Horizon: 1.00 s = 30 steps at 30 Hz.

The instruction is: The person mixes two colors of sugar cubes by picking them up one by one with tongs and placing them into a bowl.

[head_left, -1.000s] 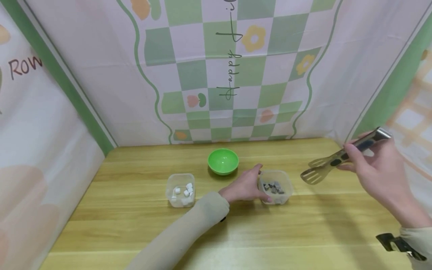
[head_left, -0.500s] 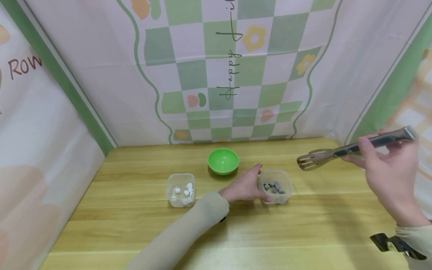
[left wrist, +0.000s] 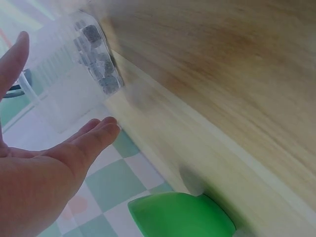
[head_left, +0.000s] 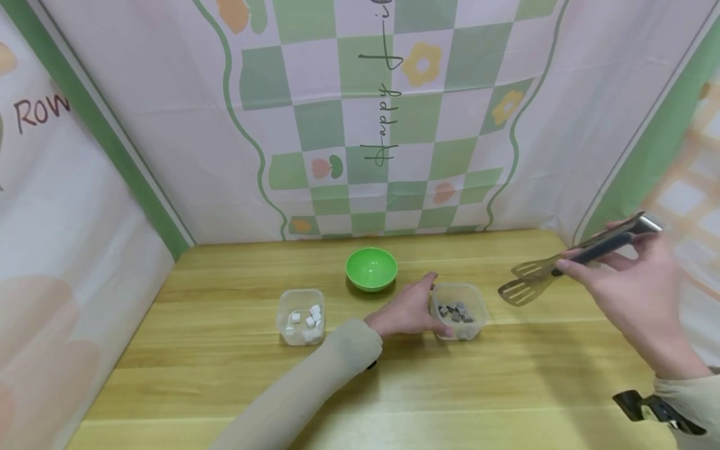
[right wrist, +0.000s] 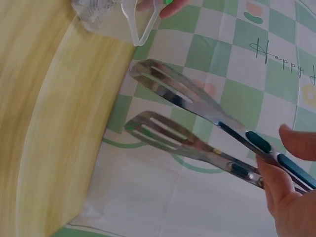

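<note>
Slotted steel tongs (head_left: 596,249) have spread and dipped, so hold nothing. Rightward on the wooden worktop (head_left: 225,365): clear plastic tub (head_left: 300,299) of white cubes (head_left: 315,310); round green bowl (head_left: 371,270) near far edge; left hand (head_left: 410,310) clasping second clear tub (head_left: 461,292) of grey chunks (head_left: 461,310); right hand (head_left: 647,290) gripping tongs near right edge.

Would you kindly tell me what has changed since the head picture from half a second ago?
The right hand, its grip kept on the tongs, has shifted left in the head view, and the tongs' slotted tips have come down and look further apart. Nothing was let go or newly taken. The left hand, tub of dark pieces, tub of white cubes and green bowl stayed put.
</note>
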Tool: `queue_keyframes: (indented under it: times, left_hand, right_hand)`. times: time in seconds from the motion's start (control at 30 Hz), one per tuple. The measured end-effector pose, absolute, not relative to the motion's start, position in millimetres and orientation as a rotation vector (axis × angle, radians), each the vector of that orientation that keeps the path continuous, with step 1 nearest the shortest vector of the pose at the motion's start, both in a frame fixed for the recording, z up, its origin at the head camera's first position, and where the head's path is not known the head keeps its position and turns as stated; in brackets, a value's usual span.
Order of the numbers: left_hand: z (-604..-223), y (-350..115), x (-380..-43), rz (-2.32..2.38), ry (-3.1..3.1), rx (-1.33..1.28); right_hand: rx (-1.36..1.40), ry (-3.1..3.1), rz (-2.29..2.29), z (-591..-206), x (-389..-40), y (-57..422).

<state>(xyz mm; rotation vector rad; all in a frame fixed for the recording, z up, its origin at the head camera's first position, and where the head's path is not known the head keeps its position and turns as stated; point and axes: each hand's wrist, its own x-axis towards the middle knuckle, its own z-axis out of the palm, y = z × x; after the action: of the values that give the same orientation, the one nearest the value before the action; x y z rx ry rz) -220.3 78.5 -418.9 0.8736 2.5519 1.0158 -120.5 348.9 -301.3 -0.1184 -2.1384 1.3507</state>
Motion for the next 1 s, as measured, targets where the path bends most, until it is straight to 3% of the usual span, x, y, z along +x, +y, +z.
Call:
queue_keyframes:
  times: [0.2,0.47,0.7,0.83,1.0]
  left_hand:
    - [-418.3,78.3,-219.7,1.001,2.558,0.870]
    - [-415.2,77.2,-219.7,1.010,2.561,0.870]
    - [-417.7,77.7,-220.2,0.987,2.575,0.890]
    - [-420.0,78.3,-218.9,0.982,2.574,0.891]
    - [-423.2,79.3,-218.0,0.987,2.566,0.891]
  right_hand:
    - [0.014,-2.152,1.430,-305.4,-120.5,346.7]
    - [0.096,-2.175,1.186,-302.5,-121.6,338.7]
    - [0.388,-1.919,1.747,-309.4,-129.6,341.6]
    - [0.371,-1.885,1.835,-313.0,-130.9,343.1]
    - [0.168,-2.123,1.472,-311.1,-128.1,344.4]
